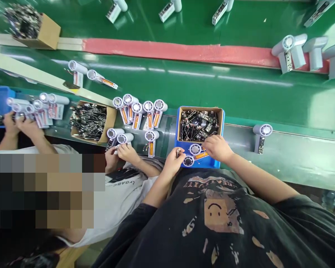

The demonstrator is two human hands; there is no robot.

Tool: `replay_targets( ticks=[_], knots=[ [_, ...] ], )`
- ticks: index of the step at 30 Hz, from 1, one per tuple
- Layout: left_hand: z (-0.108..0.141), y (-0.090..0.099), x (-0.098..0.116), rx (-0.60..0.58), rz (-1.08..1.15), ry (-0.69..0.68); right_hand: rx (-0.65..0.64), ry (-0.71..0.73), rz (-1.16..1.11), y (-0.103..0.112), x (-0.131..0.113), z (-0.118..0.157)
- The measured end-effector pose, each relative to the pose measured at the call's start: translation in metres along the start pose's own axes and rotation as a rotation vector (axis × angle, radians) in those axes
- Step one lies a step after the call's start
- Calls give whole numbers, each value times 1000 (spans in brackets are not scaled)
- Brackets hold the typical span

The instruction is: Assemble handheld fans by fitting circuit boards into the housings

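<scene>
Hands are apart above a blue tray at lower centre of the frame. The left hand pinches a small part between finger and thumb, just beside two round fan heads lying loose on the tray with an orange battery. The right hand lies over the front edge of a cardboard box set in the tray, close to a heap of wired circuit boards; whether it grips anything there, I cannot tell.

Left of the tray, a cluster of fans with orange batteries sits on the grey bench, and a co-worker's hands work right beside them. A green conveyor runs across the upper frame.

The part is tiny, so a slack pinch could drop it into the tray or the box, where it would be hard to spot. The loose heads could roll off if a wrist knocks them. Tangled wires could snag and drag out extra boards, and the co-worker's nearby arm could jog the left hand.
</scene>
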State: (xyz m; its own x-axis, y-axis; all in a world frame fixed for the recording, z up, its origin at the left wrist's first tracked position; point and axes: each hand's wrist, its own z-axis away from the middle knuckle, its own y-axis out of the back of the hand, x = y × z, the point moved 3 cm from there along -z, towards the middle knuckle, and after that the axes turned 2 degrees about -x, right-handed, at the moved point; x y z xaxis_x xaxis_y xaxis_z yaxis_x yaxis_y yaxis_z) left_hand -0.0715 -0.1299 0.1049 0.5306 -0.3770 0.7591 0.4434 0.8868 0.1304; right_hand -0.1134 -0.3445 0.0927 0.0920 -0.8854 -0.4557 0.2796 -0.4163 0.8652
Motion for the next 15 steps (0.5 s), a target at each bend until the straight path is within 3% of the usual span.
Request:
replay_targets(
  ticks=[4,8,15],
  knots=[
    [1,-2,-7,-86,-337,-86,-93,95,-40,-29,-16,30],
    [2,-13,-16,-117,-613,-129,-118,118,-111,-54,-24,29],
    [9,-16,-28,-211,-883,-181,-46,-65,-258,-67,-14,46]
  ],
)
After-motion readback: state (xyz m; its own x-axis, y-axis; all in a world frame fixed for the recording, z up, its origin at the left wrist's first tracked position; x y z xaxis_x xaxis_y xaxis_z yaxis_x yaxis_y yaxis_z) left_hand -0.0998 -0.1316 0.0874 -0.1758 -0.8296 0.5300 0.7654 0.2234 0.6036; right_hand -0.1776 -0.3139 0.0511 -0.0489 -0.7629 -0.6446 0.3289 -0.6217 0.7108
